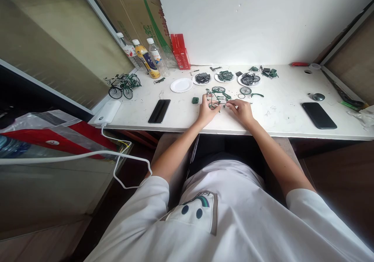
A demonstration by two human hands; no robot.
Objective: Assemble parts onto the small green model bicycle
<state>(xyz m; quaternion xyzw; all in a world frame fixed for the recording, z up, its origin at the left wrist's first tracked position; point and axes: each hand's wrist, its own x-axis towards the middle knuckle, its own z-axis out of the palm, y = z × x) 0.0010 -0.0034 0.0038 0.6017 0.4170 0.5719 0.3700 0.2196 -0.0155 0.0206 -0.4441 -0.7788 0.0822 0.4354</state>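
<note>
Where you are working: near middle of the desk (pixel 280 118).
Left hand (pixel 207 111): you are gripping the frame (pixel 217 95) at its left end.
Right hand (pixel 242 110): you are pinching its right end.
Frame: lying between both hands.

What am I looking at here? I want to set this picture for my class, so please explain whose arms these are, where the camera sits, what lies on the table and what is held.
There is no machine here. A person sits at a white table, and a camera worn on their head looks down, so the arms are their own. The left hand and right hand together pinch a part-built green model bicycle. Beyond it lie an empty paper plate, plates of small parts and a loose wheel. Two dark phones lie flat, one on each side. At far left stand finished model bicycles, drink bottles and a red box.
</note>
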